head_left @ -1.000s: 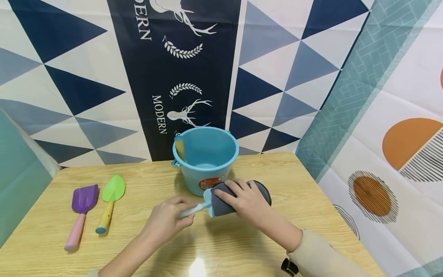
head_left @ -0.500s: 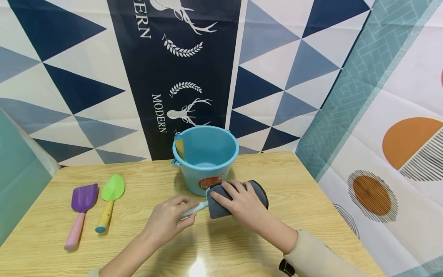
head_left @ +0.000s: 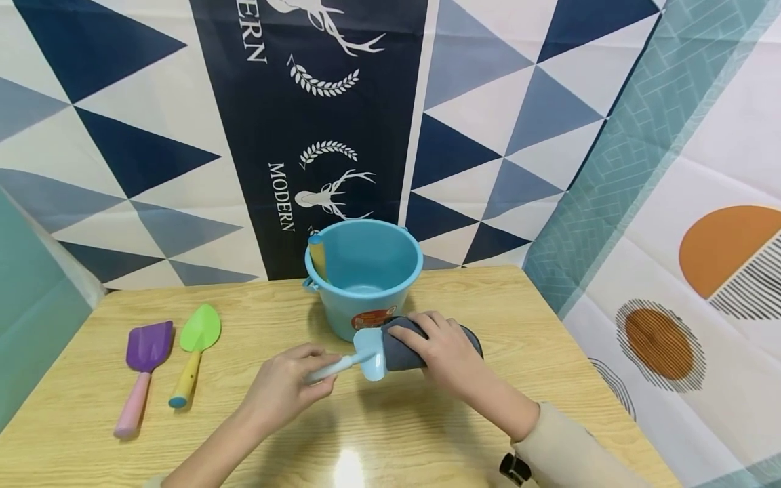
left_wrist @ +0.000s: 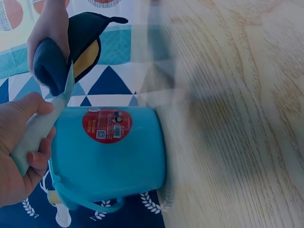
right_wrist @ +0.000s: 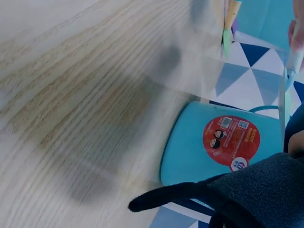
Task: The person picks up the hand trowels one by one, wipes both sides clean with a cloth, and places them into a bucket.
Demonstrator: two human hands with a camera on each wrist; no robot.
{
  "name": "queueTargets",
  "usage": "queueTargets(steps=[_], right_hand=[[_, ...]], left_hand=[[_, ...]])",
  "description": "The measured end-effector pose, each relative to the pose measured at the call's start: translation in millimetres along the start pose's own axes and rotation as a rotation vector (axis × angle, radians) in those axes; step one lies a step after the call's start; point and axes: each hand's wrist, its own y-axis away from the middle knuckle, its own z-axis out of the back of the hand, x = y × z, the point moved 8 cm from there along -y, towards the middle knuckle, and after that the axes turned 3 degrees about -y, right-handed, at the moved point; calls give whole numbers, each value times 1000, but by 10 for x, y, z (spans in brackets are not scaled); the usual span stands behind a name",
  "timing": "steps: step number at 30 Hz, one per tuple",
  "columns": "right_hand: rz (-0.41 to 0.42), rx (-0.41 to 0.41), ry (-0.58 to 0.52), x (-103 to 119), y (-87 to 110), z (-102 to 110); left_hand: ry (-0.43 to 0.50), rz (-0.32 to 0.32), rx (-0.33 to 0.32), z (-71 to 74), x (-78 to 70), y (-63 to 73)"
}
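In the middle of the frame, the person's left hand [head_left: 287, 383] pinches the pale handle of a light-blue toy shovel [head_left: 374, 362], its blade pointing rightward. The right hand [head_left: 444, 349], just right of centre, grips a dark grey cloth [head_left: 399, 349] with black edging, held against the blade; from the left wrist I catch a yellowish underside. Both are held above the wooden table [head_left: 518, 305]. Just behind them stands a blue bucket [head_left: 338, 315] bearing a red label [head_left: 372, 318], with a yellow handle [head_left: 318, 259] leaning inside its left rim. At lower left, a purple shovel [head_left: 149, 344] and a green trowel [head_left: 200, 329] lie side by side.
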Motion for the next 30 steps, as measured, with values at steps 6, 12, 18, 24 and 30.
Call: queueTargets(steps=[6,12,18,24,30], right_hand=[[-43,-4,-71,-67,43,-23],[109,-84,-1,176,28,46],[211,-64,103,348,27,-71],[232,-31,173,348,46,-149],[231,-11,233,305,52,-172]], left_hand=[[28,70,48,-34,72,-1],[-12,111,76,-70,114,-48],[-46,87,83,-98,55,-87],[-83,44,51,-83,-4,-105],[-77,12,11,-58,-22,-91]])
